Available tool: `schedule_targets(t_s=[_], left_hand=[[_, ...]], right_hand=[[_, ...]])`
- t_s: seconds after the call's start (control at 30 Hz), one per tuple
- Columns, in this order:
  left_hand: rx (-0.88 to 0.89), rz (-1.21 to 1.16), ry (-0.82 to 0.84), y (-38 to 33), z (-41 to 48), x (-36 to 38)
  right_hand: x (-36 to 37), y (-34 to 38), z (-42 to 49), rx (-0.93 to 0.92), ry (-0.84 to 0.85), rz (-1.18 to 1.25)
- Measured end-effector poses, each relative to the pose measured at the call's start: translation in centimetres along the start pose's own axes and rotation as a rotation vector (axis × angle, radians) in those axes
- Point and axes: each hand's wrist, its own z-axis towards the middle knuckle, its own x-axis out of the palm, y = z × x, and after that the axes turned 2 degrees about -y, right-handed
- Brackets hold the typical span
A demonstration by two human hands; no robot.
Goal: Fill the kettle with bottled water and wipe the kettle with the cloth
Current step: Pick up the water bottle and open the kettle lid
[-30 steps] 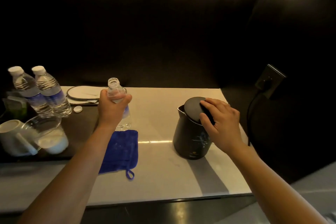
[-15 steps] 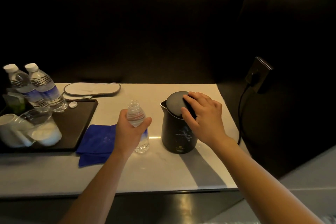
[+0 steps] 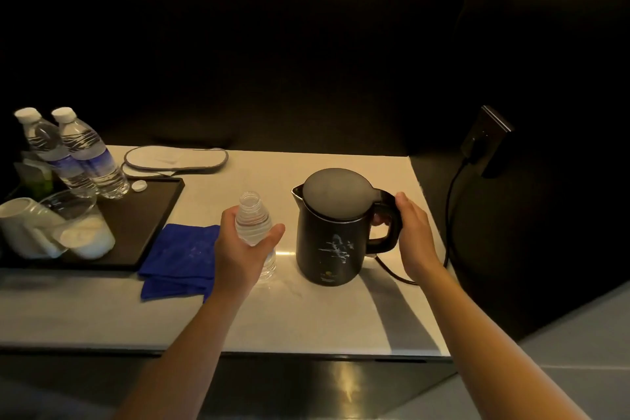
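Note:
A black kettle [image 3: 327, 242] with its lid down stands on the white counter [image 3: 306, 314], right of centre. My right hand [image 3: 414, 235] is wrapped around the kettle's handle on its right side. My left hand [image 3: 243, 249] grips an uncapped clear water bottle [image 3: 252, 220], held upright just left of the kettle with its base at the counter. A folded blue cloth [image 3: 179, 261] lies flat on the counter to the left of that hand.
A black tray [image 3: 150, 215] at the left holds two capped water bottles [image 3: 73, 155], a loose white cap [image 3: 139, 186], cups and a glass. A slipper lies behind the tray. The kettle's cord runs to a wall socket [image 3: 485, 143] at the right.
My right hand has left the kettle's lid and taken the handle. My left hand has brought the open bottle a little lower beside the kettle.

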Motion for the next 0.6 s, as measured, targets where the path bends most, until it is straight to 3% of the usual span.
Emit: schedule_targets(t_s=[0.17, 0.3, 0.6], left_hand=[[0.018, -0.028, -0.062, 0.5, -0.3, 0.7], [0.009, -0.068, -0.107, 0.9, -0.5, 1.0], [0.008, -0.091, -0.195, 0.9, 0.0, 1.5]], right_hand=[[-1.2, -1.2, 0.4, 0.207, 0.052, 0.288], [-2.0, -0.9, 0.5, 0.215, 0.17, 0.372], [-2.8, -1.2, 0.7, 0.25, 0.247, 0.456]])
